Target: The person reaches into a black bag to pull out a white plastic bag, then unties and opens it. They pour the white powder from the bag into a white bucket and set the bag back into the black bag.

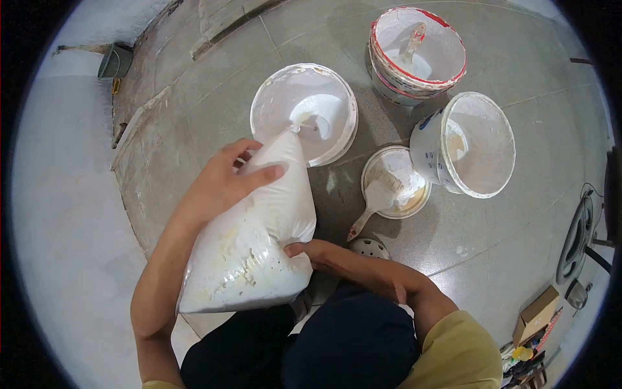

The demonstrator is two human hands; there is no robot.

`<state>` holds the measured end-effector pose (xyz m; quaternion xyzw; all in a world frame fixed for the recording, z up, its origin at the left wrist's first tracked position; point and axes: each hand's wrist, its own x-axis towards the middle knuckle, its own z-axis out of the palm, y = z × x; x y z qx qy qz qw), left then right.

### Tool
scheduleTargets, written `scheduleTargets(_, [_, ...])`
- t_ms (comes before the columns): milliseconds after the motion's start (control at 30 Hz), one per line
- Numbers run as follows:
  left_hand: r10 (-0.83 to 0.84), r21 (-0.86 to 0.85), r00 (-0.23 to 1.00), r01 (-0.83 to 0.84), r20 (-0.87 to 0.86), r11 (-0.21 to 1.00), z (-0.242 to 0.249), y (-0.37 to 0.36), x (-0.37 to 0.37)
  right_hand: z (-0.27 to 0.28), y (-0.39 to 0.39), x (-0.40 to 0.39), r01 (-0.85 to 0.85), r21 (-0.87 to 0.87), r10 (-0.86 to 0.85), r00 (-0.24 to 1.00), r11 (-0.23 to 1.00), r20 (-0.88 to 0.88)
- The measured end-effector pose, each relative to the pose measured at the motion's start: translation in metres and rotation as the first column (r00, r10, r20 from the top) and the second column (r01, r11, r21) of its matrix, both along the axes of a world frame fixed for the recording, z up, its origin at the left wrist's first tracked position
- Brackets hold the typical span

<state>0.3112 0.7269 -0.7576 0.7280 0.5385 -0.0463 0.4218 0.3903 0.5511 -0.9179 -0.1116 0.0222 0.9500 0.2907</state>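
A bulging clear plastic bag (259, 240) filled with white paste is tilted in front of me, its narrow neck reaching over the rim of a white bucket (256, 107). My left hand (234, 178) grips the upper part of the bag, thumb across the front. Lower down, my right hand (304, 251) holds the bag's right side, with most of its fingers hidden behind the plastic. White material lies in the bottom of the bucket, just past the bag's tip.
A brush (376, 202) lies across a round lid (420, 202) smeared with white. Beside it leans a white pail (433, 152); farther back stands a red-rimmed bucket (382, 61) with another brush (414, 42) inside. A pedestal fan (576, 236) and cardboard box (538, 314) are at the right.
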Motion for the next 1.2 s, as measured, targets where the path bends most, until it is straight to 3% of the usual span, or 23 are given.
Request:
scheduleTargets(67, [0.029,-0.018,0.998,-0.029,-0.053,0.999,0.02,-0.007,-0.01,0.001,0.001,0.002,0.002,0.006,-0.002,0.999,1.0,0.039])
scheduleTargets(133, [0.058,-0.031,0.993,-0.062,-0.106,0.998,0.031,-0.008,-0.034,0.002,0.003,0.001,0.057,0.01,-0.056,0.995,0.998,-0.077])
scheduleTargets(233, [0.07,-0.092,0.988,-0.083,-0.136,0.992,0.029,-0.006,-0.068,-0.011,0.003,-0.006,0.005,0.016,-0.005,1.0,1.0,0.0])
scheduleTargets(300, [0.174,-0.404,0.978,-0.115,0.113,0.908,0.024,-0.011,-0.077,-0.036,-0.003,-0.018,0.019,0.019,-0.019,1.0,1.0,-0.024])
scheduleTargets(367, [0.149,-0.394,0.978,-0.08,0.148,0.916,0.025,-0.014,-0.079,-0.023,-0.002,-0.012,0.024,0.018,-0.023,0.999,1.0,-0.043])
scheduleTargets(433, [0.136,-0.372,0.974,-0.062,0.179,0.926,0.026,-0.018,-0.08,0.013,0.006,0.008,-0.015,-0.004,0.016,0.985,1.0,0.172])
scheduleTargets(567, [0.171,-0.377,0.979,-0.117,0.112,0.919,0.027,-0.024,-0.077,0.01,0.005,0.01,-0.002,0.081,-0.006,0.995,0.997,0.103])
scheduleTargets(733, [0.22,-0.369,0.966,-0.158,0.132,0.916,0.024,-0.029,-0.082,0.003,0.001,0.003,0.02,0.145,-0.046,0.983,0.989,0.176])
scheduleTargets(1200, [0.136,-0.239,0.99,-0.121,0.044,0.963,0.046,-0.031,-0.075,0.013,0.006,0.004,0.107,0.219,-0.149,0.971,0.97,0.186])
